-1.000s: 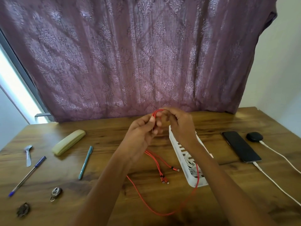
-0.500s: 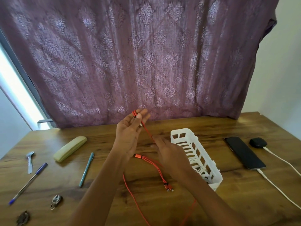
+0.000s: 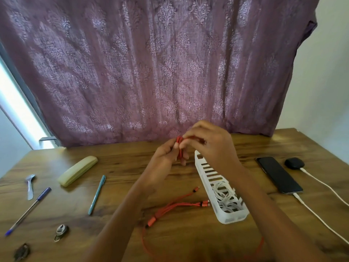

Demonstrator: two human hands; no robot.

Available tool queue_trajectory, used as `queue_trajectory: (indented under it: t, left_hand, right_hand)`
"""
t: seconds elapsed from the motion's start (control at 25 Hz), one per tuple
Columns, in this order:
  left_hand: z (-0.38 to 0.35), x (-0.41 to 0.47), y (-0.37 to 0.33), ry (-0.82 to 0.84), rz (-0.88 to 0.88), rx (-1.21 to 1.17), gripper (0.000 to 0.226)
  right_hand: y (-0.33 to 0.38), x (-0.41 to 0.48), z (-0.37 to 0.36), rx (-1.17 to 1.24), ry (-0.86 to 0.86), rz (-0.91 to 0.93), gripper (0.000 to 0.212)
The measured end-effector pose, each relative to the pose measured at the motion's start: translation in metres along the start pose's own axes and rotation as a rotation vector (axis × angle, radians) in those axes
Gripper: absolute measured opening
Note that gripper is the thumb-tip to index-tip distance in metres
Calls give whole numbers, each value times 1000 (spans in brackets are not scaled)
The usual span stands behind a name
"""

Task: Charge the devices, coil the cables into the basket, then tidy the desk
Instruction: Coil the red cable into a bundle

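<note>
A red multi-head cable trails over the wooden desk, its plugs lying beside the basket. My left hand grips several folded loops of that cable above the desk. My right hand pinches a strand at the top of the bundle, fingers curled over it. A white slotted basket stands right of centre with a coiled white cable inside. A black phone and a black earbud case lie at the right, each with a white charging cable plugged in.
On the left of the desk lie a cream glasses case, a teal pen, a blue pen, a plastic spoon, a key ring and a small dark object. A purple curtain hangs behind.
My right hand rose from the desk and carried the cable up to my left hand, adding a loop. The plug ends slid toward the basket.
</note>
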State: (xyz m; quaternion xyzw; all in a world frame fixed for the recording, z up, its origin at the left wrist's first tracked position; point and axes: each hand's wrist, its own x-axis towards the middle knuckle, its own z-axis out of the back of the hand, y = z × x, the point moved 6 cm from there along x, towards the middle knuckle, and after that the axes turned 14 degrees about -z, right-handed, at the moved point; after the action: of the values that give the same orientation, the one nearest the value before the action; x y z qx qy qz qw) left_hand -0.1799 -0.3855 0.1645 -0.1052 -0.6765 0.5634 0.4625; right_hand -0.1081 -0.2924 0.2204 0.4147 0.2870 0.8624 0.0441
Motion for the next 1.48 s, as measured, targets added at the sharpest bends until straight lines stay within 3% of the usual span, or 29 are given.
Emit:
queue_trajectory:
  t: [0.16,0.36,0.52,0.68,0.8,0.92,1.08,1.28,1.36,1.48]
  left_hand:
    - [-9,6,-13,-38,46,-199,32]
    - [-4,11,-13,-143,100,-337,24]
    - [6,16,-11,-308,140,-582,26]
    - [19,22,-8,-455,126,-728,23]
    - [32,24,-9,-521,73,-609,22]
    - [46,25,-9,-495,-1,-314,25]
    - [53,18,4,-329,-44,160,11]
    - [39,9,11,-117,-49,486,6]
    - [33,7,13,-66,-18,511,11]
    - [31,8,10,-81,24,323,24]
  right_hand:
    - [-20,15,0,231,13,-187,5]
    - [-36,5,-18,341,38,-326,17]
    - [-59,-13,-42,322,45,-517,27]
    - [-64,-47,-78,41,250,-547,33]
    - [-49,-71,-84,-202,303,-372,32]
    - [-28,-85,-71,-434,187,-109,30]
    - [-9,-81,-50,-559,80,101,35]
    - [27,-57,-19,-583,1,252,35]
    - [33,-47,-14,-546,11,267,33]
    - [31,-35,-10,-483,65,210,33]
